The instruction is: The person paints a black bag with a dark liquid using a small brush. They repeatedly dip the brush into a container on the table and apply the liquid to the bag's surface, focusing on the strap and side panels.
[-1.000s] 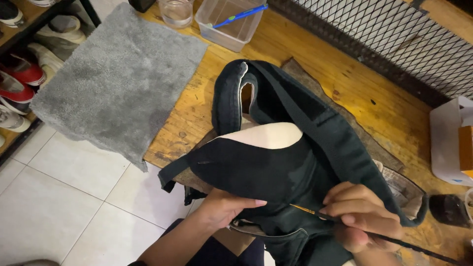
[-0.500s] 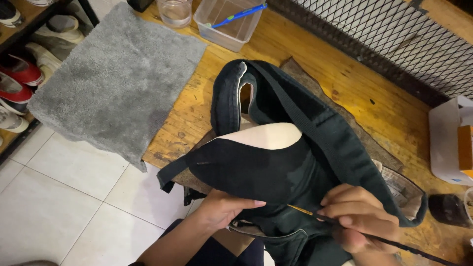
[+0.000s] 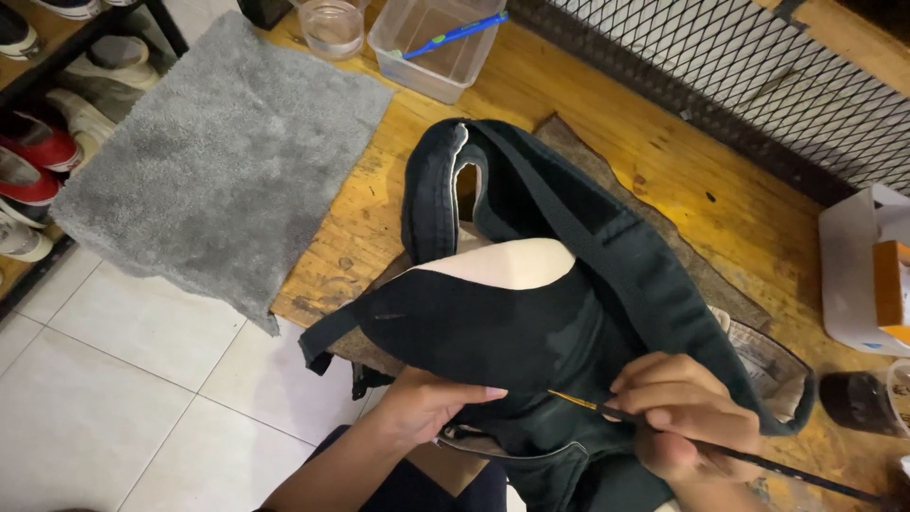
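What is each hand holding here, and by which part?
Right hand pinches a thin brush near its metal ferrule; left hand grips the black bag at its lower edge.

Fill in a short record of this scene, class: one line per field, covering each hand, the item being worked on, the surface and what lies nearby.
Left hand: left hand grips the lower edge of the dark bag
Right hand: right hand holds a thin brush, tip against the fabric
Bag: black, with a pale patch and a wide strap
Surface: wooden table
Nearby: grey rug, clear plastic tub, glass jar, shoes on a rack
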